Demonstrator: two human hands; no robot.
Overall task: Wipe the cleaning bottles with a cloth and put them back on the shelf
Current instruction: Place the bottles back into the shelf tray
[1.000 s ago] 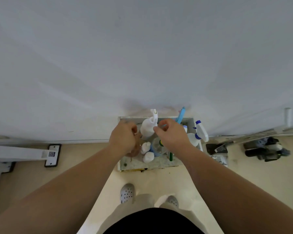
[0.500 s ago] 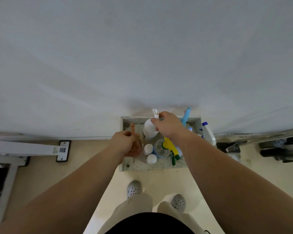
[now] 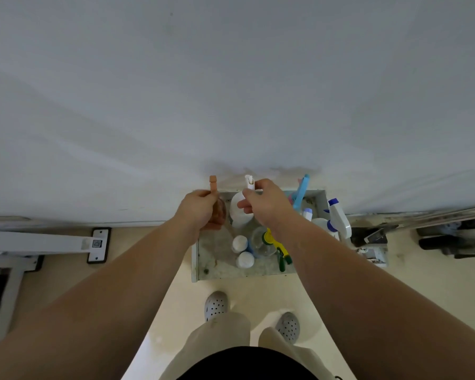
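**A:** What's farthest left?

**B:** A white bar (image 3: 39, 244) along the floor, at nine o'clock from the shelf (image 3: 217, 260).

**A:** And the left hand?

**B:** The left hand (image 3: 199, 212) is wrapped round the amber pump bottle (image 3: 221, 212) at the shelf's eleven o'clock corner. The orange nozzle sticks up past the knuckles. I cannot tell whether its base touches the shelf.

**A:** The right hand?

**B:** The right hand (image 3: 268, 205) pinches the pump neck of the white pump bottle (image 3: 239, 215) between thumb and curled fingers, at the shelf's twelve o'clock, just beside the amber one.

**A:** What else is on the shelf?

**B:** Two small white-capped bottles (image 3: 245, 260) stand near the centre, with a clear bottle (image 3: 259, 241) just beside them at three o'clock. A yellow-and-green item (image 3: 280, 250) lies beyond that, under the right forearm. A blue handle (image 3: 301, 189) leans up at one o'clock.

**A:** And farthest right?

**B:** A white spray bottle (image 3: 339, 219) with a blue trigger, at two o'clock by the shelf's right wall.
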